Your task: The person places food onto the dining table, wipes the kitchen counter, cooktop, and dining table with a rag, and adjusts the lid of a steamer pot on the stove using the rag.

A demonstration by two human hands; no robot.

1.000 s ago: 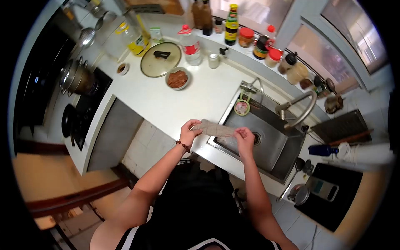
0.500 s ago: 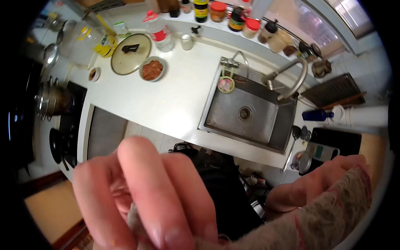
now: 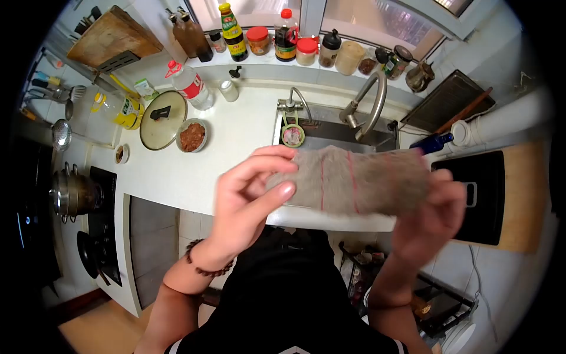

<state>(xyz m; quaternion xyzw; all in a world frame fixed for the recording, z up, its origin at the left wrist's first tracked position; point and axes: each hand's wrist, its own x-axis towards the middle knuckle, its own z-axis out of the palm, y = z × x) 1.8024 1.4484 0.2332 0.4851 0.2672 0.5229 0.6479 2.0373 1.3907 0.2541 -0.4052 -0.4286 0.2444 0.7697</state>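
A grey-brown, fuzzy cloth point(image 3: 365, 183) with thin red lines across it is stretched between my two hands, held up in front of the sink. My left hand point(image 3: 250, 189) pinches its left end, thumb on the near face and fingers behind. At the other end, my right hand point(image 3: 433, 206) is closed on the cloth, slightly blurred, with some fingers hidden. Behind the cloth, the steel sink point(image 3: 321, 143) is mostly covered from view. A curved faucet point(image 3: 377, 106) rises at its back.
On the white counter point(image 3: 247, 127) stand a bowl of minced meat point(image 3: 193, 137), a glass lid point(image 3: 177, 112), a small jar point(image 3: 228, 91) and a large bottle point(image 3: 194, 88). Sauce bottles point(image 3: 234, 35) line the sill. A steel pot point(image 3: 73, 192) is on the stove at left.
My hands and the cloth have moved from close to the camera, low in view, to farther out before the sink. The cloth now shows flat between them. The view has shifted too.
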